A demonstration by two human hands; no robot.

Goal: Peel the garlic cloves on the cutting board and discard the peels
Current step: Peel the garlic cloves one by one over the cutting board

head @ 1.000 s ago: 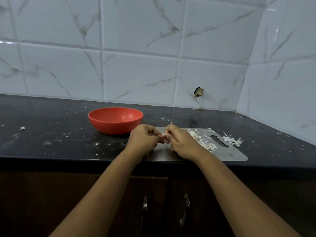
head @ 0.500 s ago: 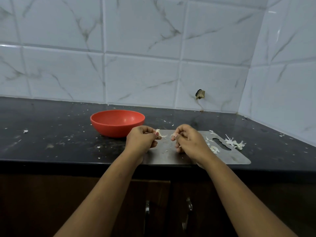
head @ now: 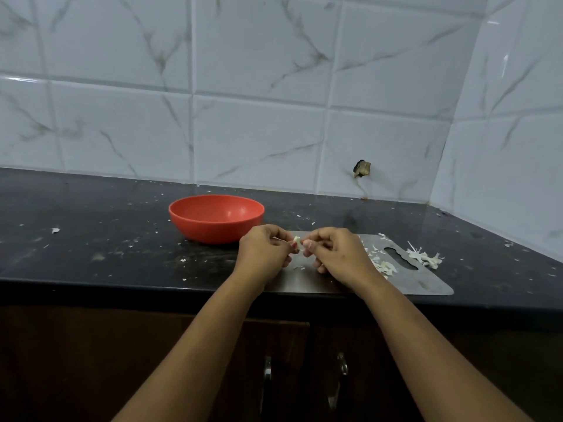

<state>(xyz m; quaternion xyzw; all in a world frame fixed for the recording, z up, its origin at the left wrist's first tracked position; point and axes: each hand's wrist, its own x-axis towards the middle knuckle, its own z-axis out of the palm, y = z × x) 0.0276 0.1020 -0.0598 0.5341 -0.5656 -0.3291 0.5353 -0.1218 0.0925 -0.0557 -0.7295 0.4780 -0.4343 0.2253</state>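
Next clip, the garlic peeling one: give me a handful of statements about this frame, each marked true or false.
1. The left hand and right hand meet at a small garlic clove above the cutting board. True.
2. The red bowl stands on the cutting board. False: it stands on the black countertop, left of the board.
3. Garlic peels lie on the board's right half. True.
4. The bowl is heaped with cloves. False: nothing rises above its rim, and the inner wall that shows is bare.
5. The board is wooden. False: it looks like grey metal.
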